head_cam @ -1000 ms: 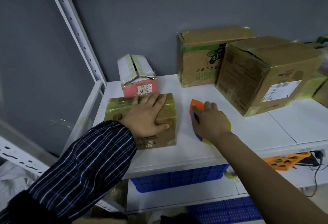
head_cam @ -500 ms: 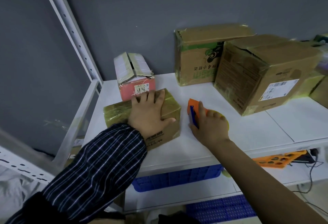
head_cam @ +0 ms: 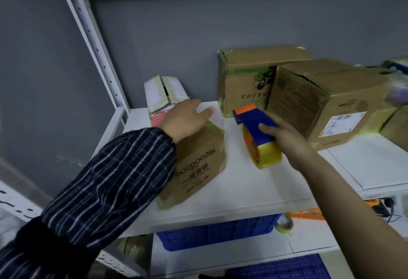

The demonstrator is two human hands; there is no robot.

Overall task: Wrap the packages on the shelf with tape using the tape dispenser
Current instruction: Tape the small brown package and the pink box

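Now right grip (head_cam: 284, 137) clamped on tape dispenser (head_cam: 254, 121); left grip (head_cam: 185, 119) uncurled over taped box (head_cam: 198, 163) (contents hidden).

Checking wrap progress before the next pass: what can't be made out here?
All in the head view:
1) Top of the small package, covered by the left hand and sleeve.
2) Pink box front, behind that hand.
3) Tape's free end on the tape dispenser, blurred; the right hand covers its handle.
4) Far-right packages, cut off by the frame edge.
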